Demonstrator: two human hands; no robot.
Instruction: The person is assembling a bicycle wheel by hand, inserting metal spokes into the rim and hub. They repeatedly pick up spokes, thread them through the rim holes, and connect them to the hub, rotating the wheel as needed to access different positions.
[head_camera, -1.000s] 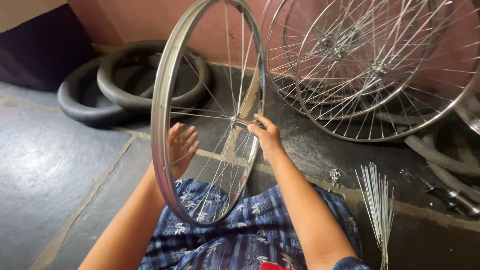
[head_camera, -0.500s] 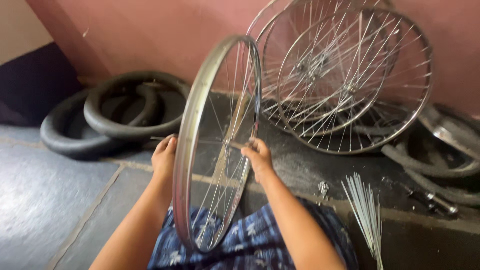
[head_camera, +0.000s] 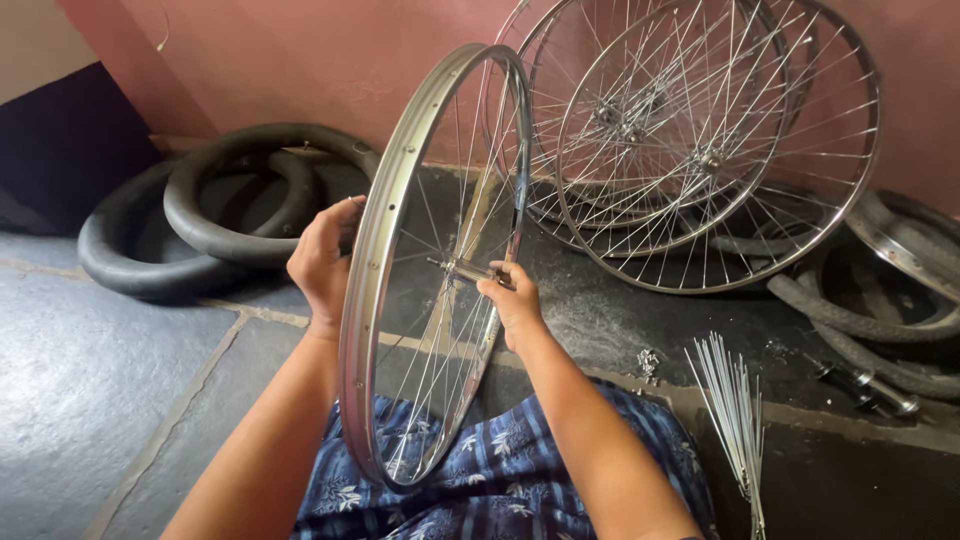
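A silver spoked bicycle wheel rim (head_camera: 372, 250) stands upright on my lap, seen nearly edge-on. My left hand (head_camera: 322, 262) grips the rim's outer left side about halfway up. My right hand (head_camera: 512, 300) reaches in from the right and pinches the metal hub axle (head_camera: 462, 270) at the wheel's centre. The bottom of the rim rests against my blue patterned clothing (head_camera: 470, 490).
Several finished spoked wheels (head_camera: 700, 150) lean on the pink wall at the back right. Black rubber tyres (head_camera: 200, 220) lie at the left, more tyres (head_camera: 880, 300) at the right. A bundle of loose spokes (head_camera: 735, 420), a small pile of nipples (head_camera: 648, 362) and a hub (head_camera: 865, 385) lie on the stone floor.
The wheel has turned more edge-on and sits lower in view. My left hand has shifted from behind the spokes onto the rim's outer edge; my right hand stays at the hub.
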